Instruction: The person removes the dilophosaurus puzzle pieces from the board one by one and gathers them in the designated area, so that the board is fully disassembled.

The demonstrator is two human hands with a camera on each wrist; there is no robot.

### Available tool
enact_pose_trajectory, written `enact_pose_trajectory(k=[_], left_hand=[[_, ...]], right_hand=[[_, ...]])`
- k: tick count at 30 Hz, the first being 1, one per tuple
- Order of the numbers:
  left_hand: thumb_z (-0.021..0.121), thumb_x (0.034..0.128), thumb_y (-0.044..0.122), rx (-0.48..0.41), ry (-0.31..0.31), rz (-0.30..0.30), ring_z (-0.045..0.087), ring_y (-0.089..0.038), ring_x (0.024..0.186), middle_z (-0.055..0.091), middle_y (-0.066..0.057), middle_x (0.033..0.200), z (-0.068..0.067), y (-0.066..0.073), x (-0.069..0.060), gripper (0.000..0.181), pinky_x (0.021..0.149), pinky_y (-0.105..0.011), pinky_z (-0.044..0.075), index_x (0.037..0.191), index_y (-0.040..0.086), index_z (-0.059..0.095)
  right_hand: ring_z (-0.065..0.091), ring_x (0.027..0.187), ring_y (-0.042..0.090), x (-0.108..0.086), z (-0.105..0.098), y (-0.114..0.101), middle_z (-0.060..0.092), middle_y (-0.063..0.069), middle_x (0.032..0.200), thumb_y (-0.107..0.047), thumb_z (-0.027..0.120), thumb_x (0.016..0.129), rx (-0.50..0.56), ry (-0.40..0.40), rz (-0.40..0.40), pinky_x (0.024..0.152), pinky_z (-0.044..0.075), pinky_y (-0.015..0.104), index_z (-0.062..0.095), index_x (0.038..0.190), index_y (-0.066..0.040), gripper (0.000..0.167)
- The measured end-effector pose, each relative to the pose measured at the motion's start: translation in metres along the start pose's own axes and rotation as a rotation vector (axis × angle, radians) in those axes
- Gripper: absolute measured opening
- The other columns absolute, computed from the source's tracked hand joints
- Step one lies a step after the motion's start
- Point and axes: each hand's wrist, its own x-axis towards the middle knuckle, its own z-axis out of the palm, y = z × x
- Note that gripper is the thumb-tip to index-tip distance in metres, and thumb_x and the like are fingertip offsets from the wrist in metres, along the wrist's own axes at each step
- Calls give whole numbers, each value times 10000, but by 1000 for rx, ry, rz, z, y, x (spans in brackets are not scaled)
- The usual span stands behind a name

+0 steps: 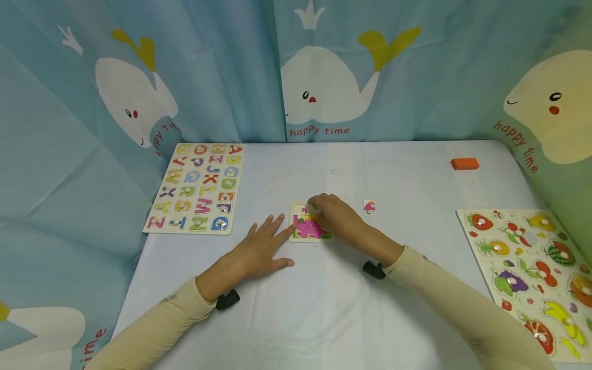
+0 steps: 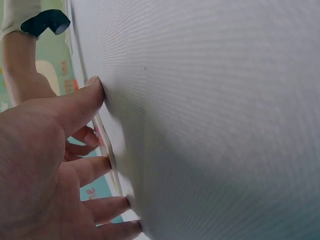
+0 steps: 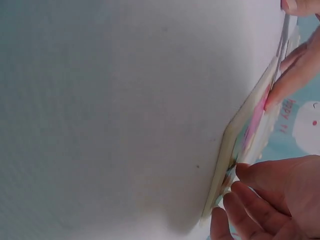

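Note:
A small dinosaur jigsaw puzzle [image 1: 311,229], pink on yellow and green in a pale tray, lies mid-table. My left hand [image 1: 261,252] is spread flat on the table to its left, with the index fingertip touching the puzzle's left edge. Over the top right part of the puzzle, my right hand [image 1: 339,218] has its fingers curled, pinching a puzzle piece [image 1: 314,209] mostly hidden under the fingertips. In the right wrist view, its thumb [image 3: 255,175] meets the puzzle's surface. A loose puzzle piece [image 1: 369,206] with pink on white lies to the right of that hand.
An alphabet board [image 1: 235,205] with knobbed letters lies at the left. At the right is a fruit board [image 1: 476,246]. An orange block [image 1: 464,164] sits at the back right. Curtains [image 1: 222,92] with whales stand behind the white table [image 1: 300,318].

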Motion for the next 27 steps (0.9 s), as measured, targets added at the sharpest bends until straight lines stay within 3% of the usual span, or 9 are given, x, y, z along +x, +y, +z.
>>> enact_pose_trajectory(k=[12,19,23,27], left_hand=[[668,994,567,4,6,5,143,-418,1623,173,-147,1762,0,-1,-1,836,1237,-704,212,1675,219,329],[667,997,564,1,6,6,135,-415,1625,174,-146,1762,0,0,-1,835,1238,-704,208,1677,220,325],[675,996,552,-5,9,10,139,-419,1624,181,-148,1761,0,0,-1,829,1235,-710,209,1674,218,334],[673,996,558,-3,4,6,134,-414,1626,175,-144,1762,-1,1,-1,836,1238,-706,203,1677,219,326]], right_hand=[[709,1117,322,-3,0,-6,743,172,1276,-57,784,949,-79,1,-37,984,594,430,635,1403,18,484],[683,1193,341,1,-4,-8,703,184,1295,-44,791,939,-138,-25,-64,1039,564,436,614,1404,30,503],[647,1211,353,3,-6,-9,651,201,1336,-25,784,935,-160,-71,-69,1057,552,433,568,1445,33,557],[604,1227,364,5,-9,-11,594,206,1389,-19,754,956,-140,-147,-23,1073,542,434,522,1494,-1,587]])
